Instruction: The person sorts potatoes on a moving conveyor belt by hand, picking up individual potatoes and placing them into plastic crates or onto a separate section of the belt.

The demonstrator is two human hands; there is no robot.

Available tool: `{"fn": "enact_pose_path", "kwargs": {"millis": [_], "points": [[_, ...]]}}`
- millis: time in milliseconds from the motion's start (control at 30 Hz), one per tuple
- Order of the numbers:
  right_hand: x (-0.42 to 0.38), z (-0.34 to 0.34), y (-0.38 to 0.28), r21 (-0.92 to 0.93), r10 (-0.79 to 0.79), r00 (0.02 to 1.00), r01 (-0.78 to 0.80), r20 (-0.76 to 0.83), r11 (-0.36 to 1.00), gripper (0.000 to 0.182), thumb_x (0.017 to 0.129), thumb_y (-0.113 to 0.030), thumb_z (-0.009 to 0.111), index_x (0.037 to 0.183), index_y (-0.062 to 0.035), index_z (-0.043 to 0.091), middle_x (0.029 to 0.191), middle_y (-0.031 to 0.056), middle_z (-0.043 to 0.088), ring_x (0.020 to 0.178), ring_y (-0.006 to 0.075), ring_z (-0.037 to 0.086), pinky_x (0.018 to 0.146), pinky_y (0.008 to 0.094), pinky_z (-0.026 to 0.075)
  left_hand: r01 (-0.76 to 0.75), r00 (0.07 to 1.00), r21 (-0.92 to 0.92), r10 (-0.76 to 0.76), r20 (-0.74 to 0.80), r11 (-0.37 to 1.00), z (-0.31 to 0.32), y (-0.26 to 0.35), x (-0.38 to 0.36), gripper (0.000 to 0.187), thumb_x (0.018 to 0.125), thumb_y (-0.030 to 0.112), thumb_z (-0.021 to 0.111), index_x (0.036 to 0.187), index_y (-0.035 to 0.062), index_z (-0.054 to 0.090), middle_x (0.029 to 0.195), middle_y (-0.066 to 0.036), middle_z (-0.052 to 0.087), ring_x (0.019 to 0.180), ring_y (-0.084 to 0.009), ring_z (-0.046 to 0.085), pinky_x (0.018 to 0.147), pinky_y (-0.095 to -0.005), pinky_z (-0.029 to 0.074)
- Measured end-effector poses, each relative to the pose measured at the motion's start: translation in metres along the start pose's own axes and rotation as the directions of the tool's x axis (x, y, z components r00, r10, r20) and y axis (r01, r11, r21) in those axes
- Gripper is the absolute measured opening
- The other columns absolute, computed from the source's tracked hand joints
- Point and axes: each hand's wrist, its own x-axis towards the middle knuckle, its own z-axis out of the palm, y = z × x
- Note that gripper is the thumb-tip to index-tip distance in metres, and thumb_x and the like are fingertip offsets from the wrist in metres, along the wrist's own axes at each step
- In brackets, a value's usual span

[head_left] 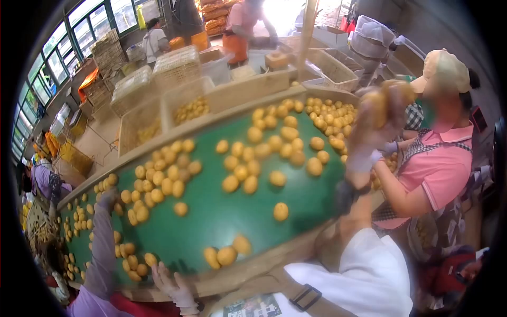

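My right hand (364, 134), gloved and blurred by motion, is raised above the right side of the green conveyor belt (227, 214). Yellow potatoes (391, 98) are held in its fingers; their exact number is smeared. At the belt's near edge, my left hand (171, 288) wears a pale glove and has its fingers spread, with nothing in it. A single potato (150, 259) lies just beyond those fingertips. To the right of that hand, a small group of potatoes (227, 255) rests on the belt. Looser clusters of potatoes (248, 169) cover the middle.
A co-worker's purple sleeve (100, 253) reaches over the belt at left. A person in a pink shirt (435, 169) stands close on the right, beside a potato pile (330, 119). Wooden boards (248, 90) border the far side, with crates (177, 66) behind.
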Motion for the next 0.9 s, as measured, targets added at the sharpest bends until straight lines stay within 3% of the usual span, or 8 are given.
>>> {"fn": "enact_pose_path", "kwargs": {"millis": [300, 333, 367, 433, 500, 633, 767, 900], "points": [[-0.026, -0.006, 0.204, -0.5, 0.705, 0.652, -0.528, 0.279, 0.686, 0.059, 0.097, -0.042, 0.06, 0.139, -0.0008, 0.051, 0.149, 0.0244, 0.045, 0.133, 0.0456, 0.046, 0.116, 0.0469, 0.035, -0.044, 0.996, 0.246, 0.024, 0.083, 0.968, -0.007, 0.0, -0.006, 0.05, 0.089, 0.01, 0.065, 0.138, 0.004, 0.058, 0.151, -0.019, 0.045, 0.141, -0.0386, 0.038, 0.119, -0.0492, 0.029], [-0.063, 0.003, 0.193, -0.598, 0.729, 0.536, -0.438, 0.427, 0.672, 0.062, 0.098, -0.043, 0.059, 0.141, 0.0, 0.05, 0.151, 0.0251, 0.044, 0.134, 0.0465, 0.045, 0.117, 0.0469, 0.033, -0.007, 0.996, 0.259, -0.016, 0.087, 0.966, -0.007, 0.011, -0.008, 0.05, 0.089, 0.01, 0.065, 0.138, 0.0039, 0.058, 0.15, -0.019, 0.045, 0.141, -0.0389, 0.039, 0.118, -0.0494, 0.029], [-0.108, 0.014, 0.173, -0.701, 0.606, 0.374, 0.213, 0.702, 0.68, 0.061, 0.099, -0.042, 0.058, 0.145, -0.0028, 0.047, 0.153, 0.0248, 0.042, 0.137, 0.0431, 0.044, 0.11, 0.0597, 0.036, 0.031, 0.995, 0.276, -0.057, 0.085, 0.961, -0.009, 0.016, -0.009, 0.049, 0.089, 0.011, 0.065, 0.137, 0.0039, 0.059, 0.15, -0.02, 0.046, 0.14, -0.0392, 0.039, 0.118, -0.0497, 0.029], [-0.158, 0.059, 0.099, -0.818, 0.759, 0.31, 0.149, 0.573, 0.556, 0.069, 0.097, -0.052, 0.054, 0.15, -0.0089, 0.044, 0.158, 0.0259, 0.035, 0.144, 0.0424, 0.038, 0.103, 0.0813, 0.024, 0.012, 0.996, 0.26, -0.034, 0.081, 0.966, -0.011, 0.022, -0.005, 0.048, 0.088, 0.011, 0.065, 0.136, 0.0042, 0.06, 0.147, -0.02, 0.049, 0.139, -0.0403, 0.041, 0.118, -0.0502, 0.03], [-0.136, 0.085, 0.013, -0.692, 0.689, 0.102, -0.012, 0.717, 0.722, 0.074, 0.094, -0.061, 0.052, 0.149, -0.0105, 0.045, 0.156, 0.0257, 0.034, 0.142, 0.044, 0.036, 0.111, 0.074, 0.015, -0.002, 0.997, 0.278, -0.018, 0.069, 0.961, -0.01, 0.018, -0.002, 0.049, 0.087, 0.011, 0.066, 0.135, 0.0045, 0.061, 0.146, -0.02, 0.05, 0.138, -0.0407, 0.042, 0.117, -0.0504, 0.031], [-0.124, 0.113, -0.028, -0.117, 0.061, -0.147, -0.414, 0.987, 0.903, 0.035, 0.092, -0.037, 0.061, 0.119, -0.0154, 0.066, 0.116, 0.0146, 0.065, 0.107, 0.0383, 0.063, 0.099, 0.0555, 0.046, -0.036, 0.997, 0.235, 0.019, 0.077, 0.971, -0.014, 0.009, 0.0, 0.051, 0.085, 0.01, 0.067, 0.136, 0.0057, 0.061, 0.146, -0.019, 0.051, 0.137, -0.0403, 0.044, 0.116, -0.0504, 0.032], [-0.125, 0.188, 0.02, -0.087, 0.082, 0.113, 0.038, 0.99, 0.996, 0.044, 0.084, -0.015, 0.064, 0.127, -0.0063, 0.064, 0.117, 0.0208, 0.068, 0.106, 0.0372, 0.066, 0.09, 0.0442, 0.052, -0.038, 0.996, 0.217, 0.019, 0.088, 0.975, -0.018, 0.012, 0.003, 0.051, 0.086, 0.009, 0.066, 0.137, 0.0062, 0.06, 0.146, -0.019, 0.051, 0.137, -0.04, 0.043, 0.116, -0.0503, 0.032], [-0.103, 0.222, 0.017, -0.303, 0.318, -0.192, 0.101, 0.929, 0.948, 0.068, 0.077, -0.019, 0.067, 0.142, -0.0079, 0.051, 0.121, 0.0218, 0.067, 0.114, 0.0398, 0.063, 0.096, 0.0448, 0.05, -0.006, 0.997, 0.229, -0.01, 0.071, 0.973, -0.019, 0.004, 0.001, 0.05, 0.087, 0.009, 0.065, 0.136, 0.0054, 0.06, 0.146, -0.019, 0.05, 0.138, -0.0398, 0.042, 0.116, -0.0499, 0.032]]}}
